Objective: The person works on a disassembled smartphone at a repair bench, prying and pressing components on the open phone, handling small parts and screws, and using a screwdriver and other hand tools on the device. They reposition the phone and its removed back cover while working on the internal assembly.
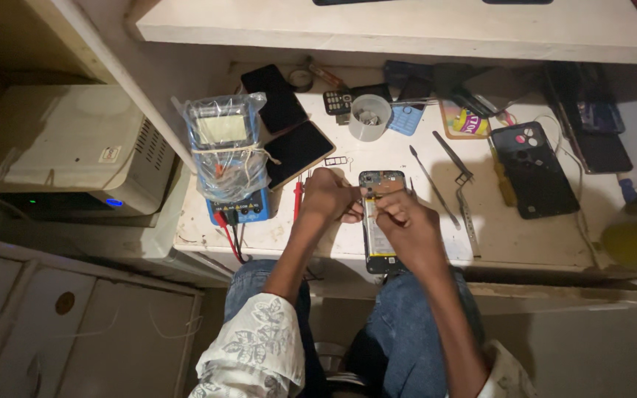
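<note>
Opened smartphone, back cover off, lying lengthwise on the near edge of the white worktop, lower end overhanging toward the lap. Left hand rests against its left edge with fingers curled onto the frame, steadying it. Right hand lies over the middle of the phone, fingertips pinched together as if on a small part or thin tool; what it grips is too small to tell. Handling note: the work looks best done with the left hand pinning the frame flat and the right making small, light movements, since the overhanging end could tip off. Surroundings, same surface: 1 multimeter wrapped in a clear plastic bag, standing left, with red and black leads trailing down; 2 dark phones lying screen-up behind it; 1 translucent cup; 1 small keypad phone; 1 pair of tweezers and 1 thin metal pry tool to the right; 1 black phone back cover further right. Worn, scuffed worktop under a shelf; a pale appliance with a blue light stands at left; dim room.
</note>
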